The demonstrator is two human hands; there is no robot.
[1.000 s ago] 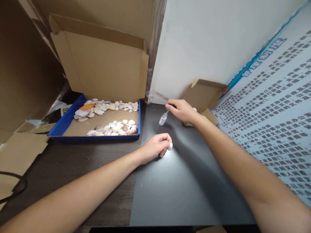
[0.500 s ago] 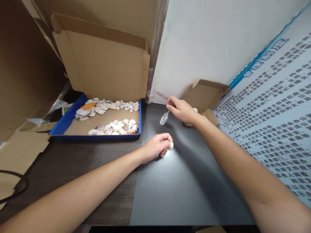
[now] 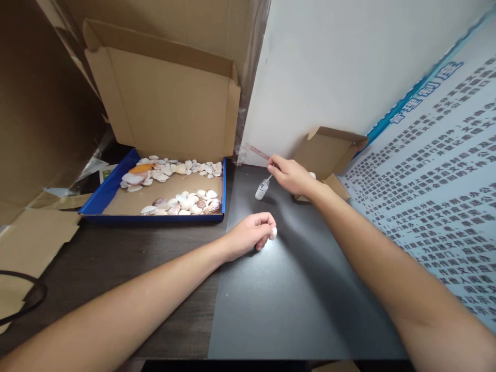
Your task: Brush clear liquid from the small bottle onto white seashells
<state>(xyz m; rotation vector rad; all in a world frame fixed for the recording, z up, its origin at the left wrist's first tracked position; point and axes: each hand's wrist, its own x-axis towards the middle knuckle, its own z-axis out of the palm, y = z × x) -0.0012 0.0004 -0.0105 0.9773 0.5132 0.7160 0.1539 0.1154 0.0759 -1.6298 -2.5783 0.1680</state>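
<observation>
My left hand [image 3: 248, 235] rests on the dark mat [image 3: 294, 289], fingers curled round a small white shell [image 3: 273, 233] that pokes out at the fingertips. My right hand [image 3: 290, 176] is farther back near the wall, pinching a thin applicator stick whose tip dips into a small clear bottle [image 3: 262, 189] standing tilted on the mat. The bottle is about a hand's width beyond my left hand.
A blue-edged cardboard tray [image 3: 101, 196] with several shells [image 3: 182, 202] and its lid raised lies at the back left. A small open cardboard box [image 3: 329, 150] sits behind my right hand. A printed poster [image 3: 437, 191] leans at the right. A black cable [image 3: 23, 294] lies at far left.
Almost nothing differs; my right hand has shifted very slightly with the stick and bottle. My left hand stays still with the shell.
</observation>
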